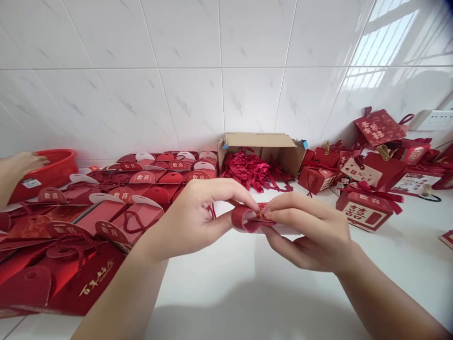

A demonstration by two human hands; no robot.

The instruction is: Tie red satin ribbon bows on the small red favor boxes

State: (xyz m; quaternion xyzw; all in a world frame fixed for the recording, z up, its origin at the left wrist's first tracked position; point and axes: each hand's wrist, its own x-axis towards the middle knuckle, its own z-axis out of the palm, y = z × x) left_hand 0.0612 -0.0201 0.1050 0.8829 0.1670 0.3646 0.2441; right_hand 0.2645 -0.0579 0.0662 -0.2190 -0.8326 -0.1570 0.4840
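Note:
Over the white tabletop, both my hands hold a small red gift box whose top faces me; much of it is hidden behind my fingers. A red strap [240,217] curls into a loop at its left end, and a tiny gold-coloured fastener [261,215] shows between my fingertips. My left hand [203,215] is closed, its thumb and index finger pinching around the strap loop. Fingers and thumb of my right hand [311,233] grip the box's top edge beside the fastener.
Rows of open red boxes [102,217] cover the left side. Behind them, another person's hand [21,167] reaches into a red basin [60,165]. A cardboard box [258,140] holds red ribbons [244,169]. Finished-looking red boxes [368,205] crowd the right, near a wall socket [433,120].

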